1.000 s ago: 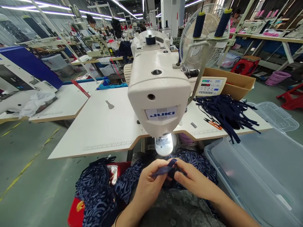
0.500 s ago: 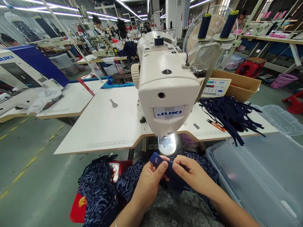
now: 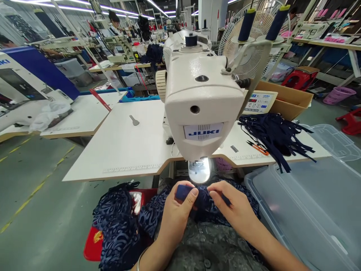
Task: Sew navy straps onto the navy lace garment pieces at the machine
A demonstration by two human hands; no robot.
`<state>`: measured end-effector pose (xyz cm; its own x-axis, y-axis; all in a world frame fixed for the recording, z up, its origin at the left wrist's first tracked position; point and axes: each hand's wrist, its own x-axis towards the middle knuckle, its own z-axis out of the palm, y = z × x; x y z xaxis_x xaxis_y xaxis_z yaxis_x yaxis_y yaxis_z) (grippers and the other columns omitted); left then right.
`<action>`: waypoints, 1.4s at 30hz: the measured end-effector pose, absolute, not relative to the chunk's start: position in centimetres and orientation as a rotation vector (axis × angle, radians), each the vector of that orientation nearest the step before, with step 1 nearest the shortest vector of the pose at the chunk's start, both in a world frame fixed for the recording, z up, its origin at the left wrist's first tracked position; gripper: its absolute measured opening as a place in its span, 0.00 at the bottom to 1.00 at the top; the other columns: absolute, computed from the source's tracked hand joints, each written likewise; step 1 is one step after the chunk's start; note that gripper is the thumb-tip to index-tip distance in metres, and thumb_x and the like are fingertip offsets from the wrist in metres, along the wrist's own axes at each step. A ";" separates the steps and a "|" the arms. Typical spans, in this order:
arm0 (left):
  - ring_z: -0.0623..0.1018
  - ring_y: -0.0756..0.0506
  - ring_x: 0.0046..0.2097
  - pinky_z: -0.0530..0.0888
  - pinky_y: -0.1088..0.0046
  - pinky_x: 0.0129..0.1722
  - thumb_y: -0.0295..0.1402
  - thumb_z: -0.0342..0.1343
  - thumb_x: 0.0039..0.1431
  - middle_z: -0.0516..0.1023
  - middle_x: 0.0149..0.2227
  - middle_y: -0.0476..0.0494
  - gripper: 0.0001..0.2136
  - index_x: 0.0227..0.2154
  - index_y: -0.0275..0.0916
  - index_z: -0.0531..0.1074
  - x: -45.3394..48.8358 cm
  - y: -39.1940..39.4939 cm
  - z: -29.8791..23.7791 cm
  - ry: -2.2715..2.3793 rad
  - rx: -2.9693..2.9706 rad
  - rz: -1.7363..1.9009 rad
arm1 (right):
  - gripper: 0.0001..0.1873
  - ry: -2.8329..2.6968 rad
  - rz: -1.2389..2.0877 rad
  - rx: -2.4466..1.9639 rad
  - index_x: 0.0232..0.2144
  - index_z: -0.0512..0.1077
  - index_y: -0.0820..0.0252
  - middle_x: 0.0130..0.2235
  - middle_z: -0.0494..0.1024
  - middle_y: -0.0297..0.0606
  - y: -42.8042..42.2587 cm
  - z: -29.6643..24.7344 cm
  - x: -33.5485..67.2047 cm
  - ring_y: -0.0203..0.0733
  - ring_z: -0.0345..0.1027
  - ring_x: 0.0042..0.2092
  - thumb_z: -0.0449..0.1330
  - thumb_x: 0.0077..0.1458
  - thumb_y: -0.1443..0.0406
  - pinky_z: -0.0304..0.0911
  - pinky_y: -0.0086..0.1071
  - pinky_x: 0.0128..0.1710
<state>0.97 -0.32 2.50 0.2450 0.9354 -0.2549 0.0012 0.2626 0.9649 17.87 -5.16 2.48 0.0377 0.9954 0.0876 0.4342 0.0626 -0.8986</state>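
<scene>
In my left hand (image 3: 179, 205) a folded end of a navy fabric strip (image 3: 182, 192) is pinched between thumb and fingers. My right hand (image 3: 231, 203) is closed a little to the right, thumb against fingertips at the edge of the dark fabric; exactly what it pinches is hard to make out. Navy patterned fabric (image 3: 118, 222) spreads over my lap and a red stool (image 3: 91, 246) on the left. Just beyond both hands is the lit end (image 3: 199, 171) of a white JUKI sewing machine (image 3: 203, 101).
On the right of the white table (image 3: 118, 146) lie a heap of navy straps (image 3: 275, 133) and orange-handled thread snips (image 3: 258, 148). A clear plastic bin (image 3: 304, 203) stands beside my right arm. A flat grey metal piece (image 3: 134, 120) rests left of the machine.
The strip end in my left hand has turned to lie more level, and patterned fabric now shows between my hands. My right hand has opened a slight gap from the left.
</scene>
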 end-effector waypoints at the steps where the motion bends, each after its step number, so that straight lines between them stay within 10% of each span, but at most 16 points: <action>1: 0.70 0.51 0.27 0.69 0.78 0.27 0.40 0.61 0.54 0.70 0.26 0.53 0.10 0.33 0.40 0.70 0.9 -0.4 2.5 1.148 1.165 0.846 | 0.09 -1.492 0.950 -1.503 0.43 0.68 0.52 0.36 0.75 0.34 -5.2 2.5 17.7 0.38 0.69 0.34 0.52 0.63 0.59 0.64 0.30 0.35; 8: 0.71 0.50 0.29 0.67 0.78 0.29 0.38 0.61 0.54 0.74 0.27 0.52 0.06 0.30 0.41 0.74 1.1 -0.7 2.6 1.229 1.555 0.815 | 0.02 -1.239 1.254 -1.474 0.33 0.64 0.56 0.22 0.64 0.24 -4.1 0.9 16.6 0.31 0.60 0.22 0.55 0.55 0.66 0.54 0.25 0.21; 21: 0.70 0.51 0.29 0.66 0.80 0.29 0.40 0.59 0.55 0.73 0.27 0.53 0.08 0.31 0.41 0.73 0.9 -0.3 2.9 1.211 1.453 0.762 | 0.04 -1.217 1.414 -1.362 0.35 0.65 0.57 0.25 0.71 0.26 -3.6 1.0 17.3 0.29 0.65 0.22 0.51 0.57 0.70 0.59 0.24 0.24; 31: 0.69 0.51 0.29 0.67 0.80 0.30 0.40 0.59 0.55 0.71 0.28 0.53 0.08 0.32 0.41 0.72 0.9 0.0 2.5 1.234 1.331 0.817 | 0.07 -1.778 0.433 -1.462 0.43 0.69 0.55 0.40 0.77 0.34 -5.4 1.7 17.9 0.35 0.72 0.39 0.53 0.63 0.68 0.64 0.27 0.40; 42: 0.72 0.50 0.31 0.67 0.79 0.33 0.39 0.60 0.54 0.77 0.31 0.52 0.07 0.33 0.42 0.75 0.9 -0.5 2.8 1.311 1.606 0.788 | 0.10 -1.907 -0.074 -1.546 0.30 0.69 0.58 0.28 0.77 0.35 -4.7 1.7 16.3 0.35 0.68 0.28 0.50 0.61 0.71 0.58 0.28 0.30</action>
<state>0.90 -0.51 2.77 0.2380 0.9695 -0.0594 0.4023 -0.0427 0.9145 16.28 -4.70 1.73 -0.0716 0.8481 0.5250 0.8861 0.2958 -0.3570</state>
